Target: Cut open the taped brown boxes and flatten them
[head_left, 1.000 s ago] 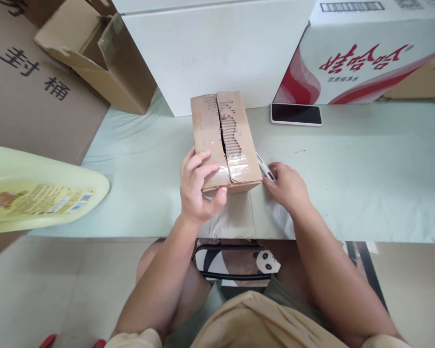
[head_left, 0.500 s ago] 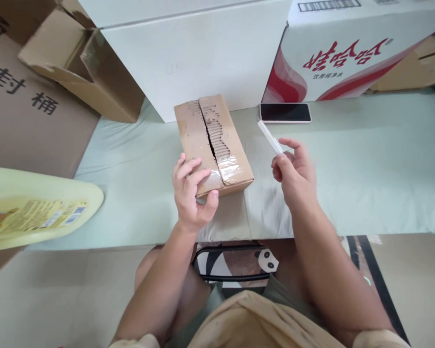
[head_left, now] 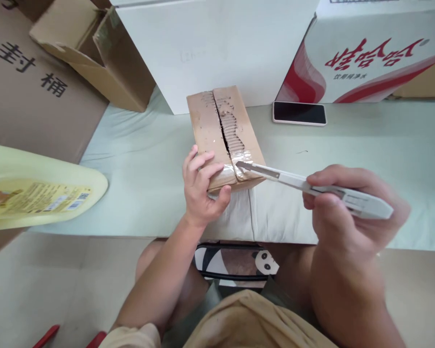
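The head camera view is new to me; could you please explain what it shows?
No robot appears: these are a person's bare hands, filmed by a camera worn on the head, looking forward and down. The left hand rests against a small brown cardboard box on a pale green cloth. The right hand grips a slim white knife, its blade tip at the box's clear shiny tape; contact is hard to tell. A black-screened smartphone with a pale rim lies farther away.
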Motion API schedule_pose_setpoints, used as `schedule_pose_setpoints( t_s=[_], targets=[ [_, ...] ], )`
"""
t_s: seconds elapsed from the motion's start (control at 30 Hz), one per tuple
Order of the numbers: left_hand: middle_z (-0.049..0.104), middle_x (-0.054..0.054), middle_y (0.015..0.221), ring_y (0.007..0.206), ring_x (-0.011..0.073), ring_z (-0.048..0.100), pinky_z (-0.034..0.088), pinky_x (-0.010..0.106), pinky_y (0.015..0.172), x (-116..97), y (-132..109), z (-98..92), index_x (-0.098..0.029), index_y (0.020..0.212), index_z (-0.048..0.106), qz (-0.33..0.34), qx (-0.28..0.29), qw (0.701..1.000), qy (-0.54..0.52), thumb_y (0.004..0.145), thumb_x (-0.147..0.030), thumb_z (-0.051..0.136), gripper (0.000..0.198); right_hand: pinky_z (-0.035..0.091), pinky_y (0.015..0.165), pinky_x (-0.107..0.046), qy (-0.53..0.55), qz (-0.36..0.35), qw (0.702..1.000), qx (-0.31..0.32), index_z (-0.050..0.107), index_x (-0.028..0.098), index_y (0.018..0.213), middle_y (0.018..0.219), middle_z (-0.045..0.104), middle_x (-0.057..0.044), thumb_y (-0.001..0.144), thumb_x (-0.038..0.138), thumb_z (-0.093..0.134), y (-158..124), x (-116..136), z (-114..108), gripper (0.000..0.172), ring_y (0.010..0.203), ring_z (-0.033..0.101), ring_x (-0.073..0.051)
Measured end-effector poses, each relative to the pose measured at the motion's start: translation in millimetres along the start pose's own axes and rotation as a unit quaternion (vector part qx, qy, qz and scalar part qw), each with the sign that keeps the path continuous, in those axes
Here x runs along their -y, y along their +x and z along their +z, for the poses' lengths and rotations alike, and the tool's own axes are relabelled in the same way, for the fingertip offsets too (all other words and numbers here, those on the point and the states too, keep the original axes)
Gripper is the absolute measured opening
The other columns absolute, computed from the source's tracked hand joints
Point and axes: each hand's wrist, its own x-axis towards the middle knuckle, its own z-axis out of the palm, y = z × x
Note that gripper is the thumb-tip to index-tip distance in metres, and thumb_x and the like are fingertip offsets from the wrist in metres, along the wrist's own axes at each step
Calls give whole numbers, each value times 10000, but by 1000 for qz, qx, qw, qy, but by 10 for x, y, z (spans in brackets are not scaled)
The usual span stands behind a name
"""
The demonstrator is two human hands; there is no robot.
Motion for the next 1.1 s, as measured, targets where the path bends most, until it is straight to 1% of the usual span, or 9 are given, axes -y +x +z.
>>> schedule_pose_setpoints(
  t_s=[0.13,0.23,0.3,0.4,0.57,0.73,0.83,1.0,1.1],
  targets=[
    [662,98,1253,1228,293,661,431,619,1231,-5,-18,-8,-263,1221,599,-6,6,1000,16,1001,-539,511,364,380,481,-301,-65,-109,990,62,764,250,1001,725,647,-10,906,195,729,16,90,20,116,545,519,-143],
    [663,102,1292,1265,308,651,401,636,1253,-5,-43,-32,-264,1226,598,-14,26,999,26,1002,-542,498,371,379,468,-289,-103,-147,978,102,735,237,932,691,623,-1,909,142,688,30,165,45,108,513,492,-128],
    [660,104,1313,1283,314,643,386,642,1262,-8,-52,-44,-263,1239,594,-14,34,999,19,996,-525,518,365,388,469,-278,-126,-160,973,110,713,231,911,669,597,7,914,140,679,19,216,70,98,511,493,-121],
    [654,108,1313,1275,300,642,402,627,1254,-16,-47,-46,-261,1244,591,-8,22,1000,5,992,-497,546,348,410,484,-270,-152,-149,972,101,709,226,899,657,581,8,936,195,692,-20,250,121,51,520,501,-116],
    [650,108,1300,1273,301,638,408,622,1249,-24,-26,-36,-259,1266,583,-1,15,1000,-10,982,-452,580,344,398,455,-286,-137,-101,985,26,723,240,902,677,632,-3,993,301,664,-71,211,188,124,484,476,-117],
    [667,107,1279,1246,303,657,422,631,1238,-26,-34,-32,-259,1224,602,-13,18,1000,20,996,-529,519,363,412,441,-303,-141,-74,987,24,735,267,905,662,648,8,969,274,682,-106,259,178,84,466,498,-130],
    [666,105,1265,1252,306,650,422,640,1238,-34,-47,-31,-256,1201,622,-28,22,999,25,999,-579,489,404,417,442,-309,-150,-61,987,18,735,267,894,665,651,9,959,224,672,-125,292,175,101,470,510,-136],
    [653,95,1284,1264,300,642,390,641,1263,-32,-52,-24,-266,1220,619,-31,19,999,-3,1001,-553,525,373,411,451,-303,-137,-58,989,13,730,252,859,652,641,16,960,191,648,-153,320,213,143,462,505,-123],
    [652,96,1278,1260,294,645,412,629,1252,-23,-36,-13,-263,1230,609,-21,7,1000,-5,1007,-530,525,358,416,461,-316,-126,-37,991,3,716,260,852,659,637,9,975,213,634,-215,320,162,155,480,527,-141]
  ],
)
